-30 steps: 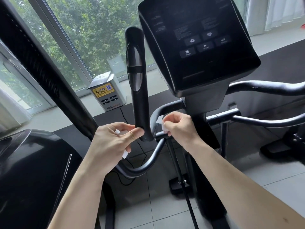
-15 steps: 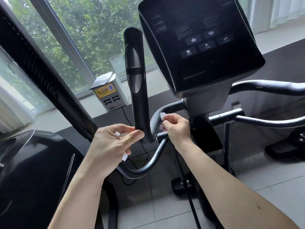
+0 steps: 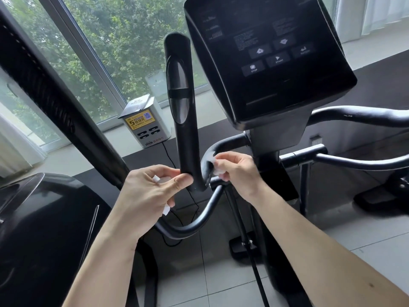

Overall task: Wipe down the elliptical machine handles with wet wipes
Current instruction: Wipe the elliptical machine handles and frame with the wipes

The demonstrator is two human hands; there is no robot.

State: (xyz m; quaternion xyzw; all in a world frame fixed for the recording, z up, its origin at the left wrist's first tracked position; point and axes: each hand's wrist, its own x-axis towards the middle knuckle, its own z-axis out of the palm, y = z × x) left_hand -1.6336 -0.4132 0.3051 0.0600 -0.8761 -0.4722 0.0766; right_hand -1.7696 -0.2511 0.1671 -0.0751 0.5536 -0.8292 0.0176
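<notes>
Handle [image 3: 183,138] front and centre, the one on the person's left: a black upright post just left of the console [image 3: 265,63], hooking round at its foot into a bend that climbs back towards the mast. The right hand [image 3: 236,171] is on that bend, fingers curled, pinching a crumpled white wipe [image 3: 215,168] against the black surface. The left hand [image 3: 150,196] is at the foot of the post, thumb across the front and fingers behind. It grips the post with a second wipe [image 3: 166,210] bunched inside, and white scraps poke out between the fingers and under the hand. So both hands are closed, each on a wipe, each touching the handle.

By my read this is the wiping step itself, low down on the handle, with the bend and the base getting the attention. The long run of post above, with its grey grip pads [image 3: 179,94], looks like ground left to cover. The right-side handles [image 3: 365,116] sweeping out past the console have no hand near them. The next move, I'd say, calls for sliding the left hand's wipe up the post, fingers wrapped round so the back gets covered as well as the front, while the right hand works along the curve. Then across to the other side.
</notes>
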